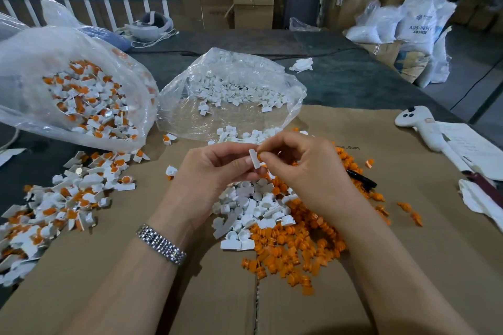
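We note both hands raised over the flat brown cardboard sheet (394, 239). The left hand (212, 168) pinches a small white plastic clip (255, 158) between thumb and fingertips and holds it upright. The right hand (307, 171), fingers curled, pinches a small orange rubber plug (261, 156) against the clip's right edge; the two parts touch. Directly below the hands we see a heap of loose white clips (253, 209), with a heap of loose orange plugs (299, 253) just beside it on the right. We log a pile of white-and-orange assembled pieces (68, 198) at the left. Two clear plastic bags lie behind: one with assembled pieces (81, 95), one with white clips (231, 84).
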Action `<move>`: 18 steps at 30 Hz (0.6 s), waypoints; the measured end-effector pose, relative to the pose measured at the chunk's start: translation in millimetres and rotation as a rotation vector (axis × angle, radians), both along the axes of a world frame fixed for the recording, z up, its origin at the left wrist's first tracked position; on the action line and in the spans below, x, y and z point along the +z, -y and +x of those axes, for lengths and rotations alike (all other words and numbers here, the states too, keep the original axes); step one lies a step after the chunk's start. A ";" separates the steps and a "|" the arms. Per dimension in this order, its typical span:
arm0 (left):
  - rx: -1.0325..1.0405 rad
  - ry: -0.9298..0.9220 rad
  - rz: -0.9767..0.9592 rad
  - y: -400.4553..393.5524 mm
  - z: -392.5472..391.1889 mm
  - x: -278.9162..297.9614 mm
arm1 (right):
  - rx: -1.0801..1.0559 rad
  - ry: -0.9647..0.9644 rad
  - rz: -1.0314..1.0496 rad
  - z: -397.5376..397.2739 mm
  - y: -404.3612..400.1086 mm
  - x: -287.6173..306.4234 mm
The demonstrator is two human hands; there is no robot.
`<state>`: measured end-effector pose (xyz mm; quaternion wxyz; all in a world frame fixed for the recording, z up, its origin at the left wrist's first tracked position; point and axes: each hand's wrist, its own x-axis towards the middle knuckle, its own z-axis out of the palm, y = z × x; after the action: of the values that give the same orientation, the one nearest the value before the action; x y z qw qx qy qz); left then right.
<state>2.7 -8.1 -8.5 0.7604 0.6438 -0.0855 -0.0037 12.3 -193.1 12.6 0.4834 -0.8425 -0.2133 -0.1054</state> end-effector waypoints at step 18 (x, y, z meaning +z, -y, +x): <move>-0.045 -0.093 -0.216 -3.9 -1.0 6.9 | 0.070 0.089 -0.056 -1.0 5.2 4.8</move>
<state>1.6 -4.2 -1.6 0.8282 0.5551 -0.0645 -0.0413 11.3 -198.3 17.4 0.4529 -0.8422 -0.2667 -0.1197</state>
